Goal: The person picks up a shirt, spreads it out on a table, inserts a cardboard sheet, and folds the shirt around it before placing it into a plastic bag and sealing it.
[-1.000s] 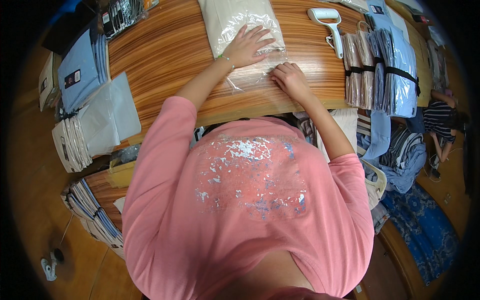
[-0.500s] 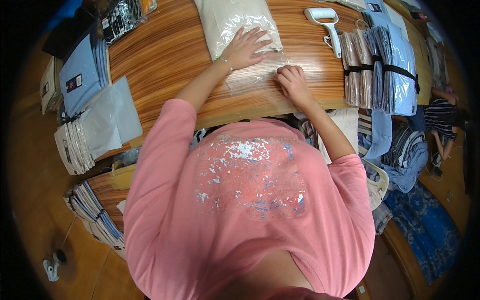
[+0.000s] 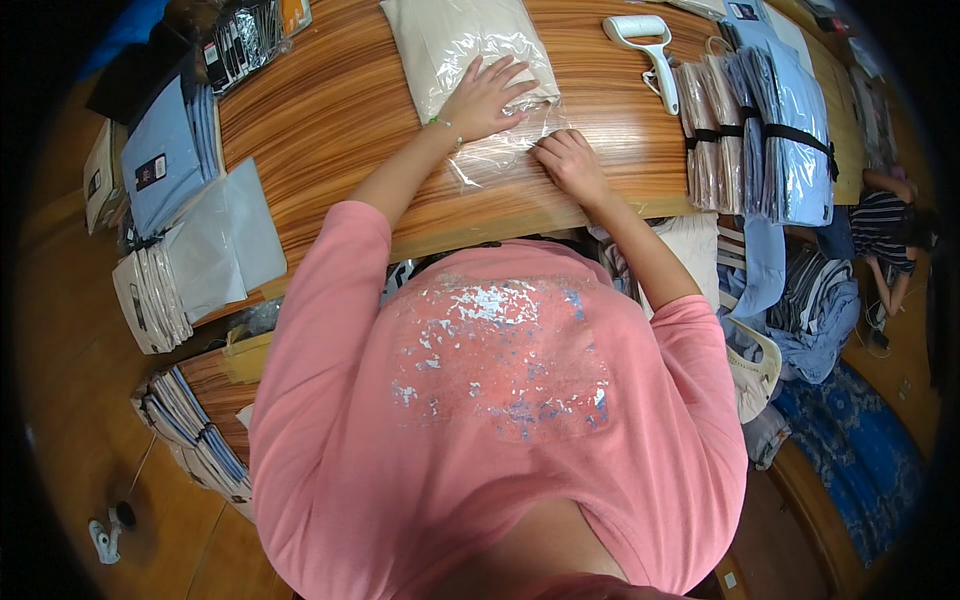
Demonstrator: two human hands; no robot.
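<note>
Wood-grain tabletop (image 3: 330,120) curves across the upper field, seen from above the wearer's pink shirt (image 3: 500,430), which hides its near edge at 6 o'clock. At 12 o'clock lies a clear plastic bag (image 3: 470,60) holding a folded cream garment; its open flap extends toward the wearer. Left hand (image 3: 485,98) lies flat on the bag, fingers spread, palm down, pressing and clasping nothing. Right hand (image 3: 570,165), just at 4 o'clock of the left, rests on the bag's flap with fingers curled; whether they pinch the film cannot be told.

At 1 o'clock a white lint roller (image 3: 650,50) lies on the wood, apart from the bag. Beyond it, at 2 o'clock, stands a bundle (image 3: 765,130) of bagged pale-blue and beige garments, bound by a black strap. At 10 o'clock, blue flat packs (image 3: 165,155) carry small dark rectangular labels; a row of small dark packets (image 3: 240,40) lies at 11 o'clock. At 9 o'clock, grey-white bags (image 3: 200,255) fan out in a stack, hanging past the table edge. At 8 o'clock, more flat packs (image 3: 190,425) sit on a lower surface. At 3 o'clock, loose blue and striped cloth (image 3: 800,300) is heaped beside the table, and another person (image 3: 890,225) in a striped top sits at the rim.
</note>
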